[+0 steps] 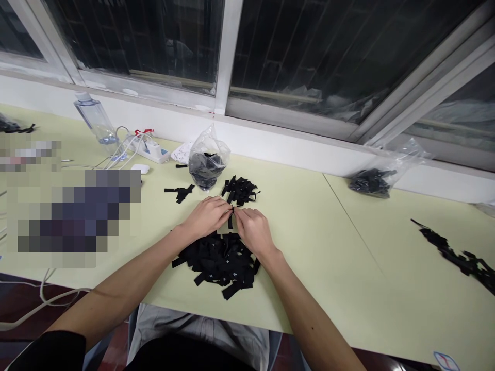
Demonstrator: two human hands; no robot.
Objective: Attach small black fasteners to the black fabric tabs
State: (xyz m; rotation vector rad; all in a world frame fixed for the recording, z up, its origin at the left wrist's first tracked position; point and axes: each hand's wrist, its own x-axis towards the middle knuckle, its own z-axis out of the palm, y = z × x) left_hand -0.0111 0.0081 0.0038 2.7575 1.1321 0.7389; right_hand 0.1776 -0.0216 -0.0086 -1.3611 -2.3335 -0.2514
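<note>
Both hands meet over the table, fingers pinched around one short black fabric strip whose end hangs down between them. My left hand is closed on it from the left, and my right hand grips it from the right. Below them lies a large heap of black fabric strips, some bearing small white marks. A smaller pile of black strips sits just beyond my fingertips. To its left rest a few loose black strips.
A clear plastic bag holding black pieces stands behind the piles; another bag lies near the window. More black strips lie at the right. At the left are a water bottle, a power strip with cables, and a blurred-out area.
</note>
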